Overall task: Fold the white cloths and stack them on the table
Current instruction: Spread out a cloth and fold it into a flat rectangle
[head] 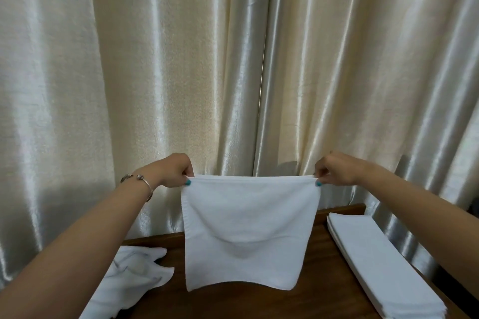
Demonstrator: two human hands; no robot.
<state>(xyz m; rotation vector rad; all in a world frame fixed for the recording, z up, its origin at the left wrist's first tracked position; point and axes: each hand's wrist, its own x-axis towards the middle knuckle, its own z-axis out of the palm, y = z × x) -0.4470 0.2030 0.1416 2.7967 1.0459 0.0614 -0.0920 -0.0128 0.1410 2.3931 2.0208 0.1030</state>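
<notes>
A square white cloth (250, 230) hangs spread out in the air above the dark wooden table (318, 290). My left hand (176, 171) pinches its top left corner and my right hand (334, 169) pinches its top right corner, so the top edge is pulled taut between them. The cloth's lower edge hangs free just above the table. A neat stack of folded white cloths (375, 264) lies along the table's right side. A loose, crumpled heap of white cloths (129, 282) lies at the table's left side, partly hidden by my left forearm.
Shiny cream curtains (181, 72) hang close behind the table and fill the background. A metal bracelet (141, 181) sits on my left wrist. The table's back edge shows behind the hanging cloth.
</notes>
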